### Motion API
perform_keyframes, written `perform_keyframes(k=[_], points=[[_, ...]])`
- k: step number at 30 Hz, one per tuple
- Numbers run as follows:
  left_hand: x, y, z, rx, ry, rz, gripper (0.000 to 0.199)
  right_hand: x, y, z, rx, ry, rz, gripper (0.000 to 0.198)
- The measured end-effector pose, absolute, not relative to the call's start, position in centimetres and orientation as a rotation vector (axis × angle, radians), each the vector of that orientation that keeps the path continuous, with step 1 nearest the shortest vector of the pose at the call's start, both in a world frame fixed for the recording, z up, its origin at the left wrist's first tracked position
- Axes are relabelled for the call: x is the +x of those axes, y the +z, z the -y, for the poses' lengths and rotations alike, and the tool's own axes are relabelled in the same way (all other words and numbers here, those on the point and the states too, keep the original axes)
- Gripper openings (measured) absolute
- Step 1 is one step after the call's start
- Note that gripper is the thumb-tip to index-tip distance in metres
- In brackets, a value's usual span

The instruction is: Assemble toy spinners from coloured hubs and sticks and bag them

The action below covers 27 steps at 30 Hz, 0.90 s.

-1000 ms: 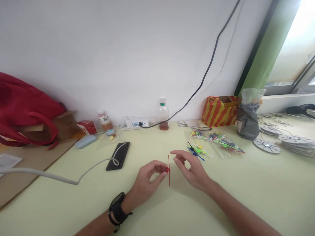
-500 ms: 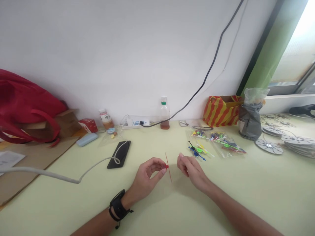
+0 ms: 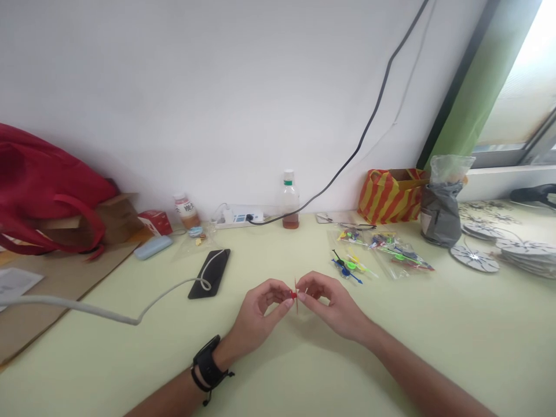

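Over the table's front middle, my left hand pinches the small red hub of a red plastic spinner arrow between thumb and fingertips. The thin arrow stands edge-on, nearly upright, between my two hands. From the other side, my right hand closes thumb and fingers at the arrow's centre, touching it. A small pale bit shows between the right fingers, too small to name. Further back on the right lie loose spinner arrows in blue, green, yellow and black.
Clear bags of coloured parts lie behind the loose arrows. A black phone with a grey cable is left of my hands. A bottle stands by the wall. Flat round discs are stacked at right; a red bag sits at left.
My right hand has moved left and its fingers have come onto the red spinner arrow. The arrow has turned more upright. My left hand has stayed in place.
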<state>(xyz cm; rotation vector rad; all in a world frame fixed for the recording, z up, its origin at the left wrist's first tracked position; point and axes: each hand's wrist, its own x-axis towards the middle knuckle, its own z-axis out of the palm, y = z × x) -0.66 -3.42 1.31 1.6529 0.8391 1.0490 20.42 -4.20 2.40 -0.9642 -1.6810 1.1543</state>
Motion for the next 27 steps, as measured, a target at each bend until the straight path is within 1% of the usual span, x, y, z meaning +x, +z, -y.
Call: perform_keyframes(k=[5,7,10,13,16,17,18,19,20,21,22,23,24,25,27], points=[[-0.7,1.3,3.4,1.63,1.054,-0.845,0.017,20.5,2.2,4.2,-0.995,1.079,1.718,0.02],[-0.8,1.4,3.4,1.612,1.051,-0.853,0.018,20.6,2.0,4.1,-0.996,1.014,1.714,0.022],[-0.7,1.7,3.4,1.568,1.042,-0.865,0.02,20.8,1.8,4.0,-0.955,0.923,1.715,0.034],[-0.7,2.0,3.4,1.518,1.032,-0.865,0.022,20.8,1.7,4.2,-0.915,0.906,1.709,0.052],[-0.7,2.2,3.3,1.5,1.031,-0.863,0.022,20.5,1.7,4.5,-0.924,1.019,1.629,0.075],[-0.7,2.3,3.3,1.497,1.033,-0.862,0.022,20.3,1.6,4.5,-0.931,1.081,1.591,0.079],[-0.7,2.3,3.3,1.496,1.036,-0.862,0.022,20.2,1.6,4.6,-0.936,1.149,1.548,0.08],[-0.7,2.3,3.3,1.495,1.04,-0.863,0.021,20.0,1.5,4.5,-0.94,1.216,1.497,0.074],[-0.7,2.3,3.3,1.495,1.046,-0.868,0.021,19.9,1.4,4.4,-0.945,1.286,1.444,0.062],[-0.7,2.3,3.3,1.495,1.053,-0.876,0.022,19.9,1.3,4.3,-0.943,1.367,1.402,0.045],[-0.7,2.2,3.2,1.496,1.065,-0.885,0.022,19.9,1.3,4.1,-0.928,1.458,1.366,0.033],[-0.7,2.2,3.2,1.495,1.08,-0.894,0.023,20.0,1.3,3.9,-0.9,1.549,1.329,0.04],[-0.7,2.1,3.2,1.492,1.095,-0.901,0.023,20.1,1.4,3.8,-0.866,1.628,1.289,0.053],[-0.7,2.0,3.1,1.487,1.109,-0.904,0.024,20.2,1.4,3.6,-0.835,1.684,1.247,0.061],[-0.7,2.0,3.1,1.48,1.118,-0.907,0.024,20.5,1.7,3.5,-0.81,1.69,1.167,0.063]])
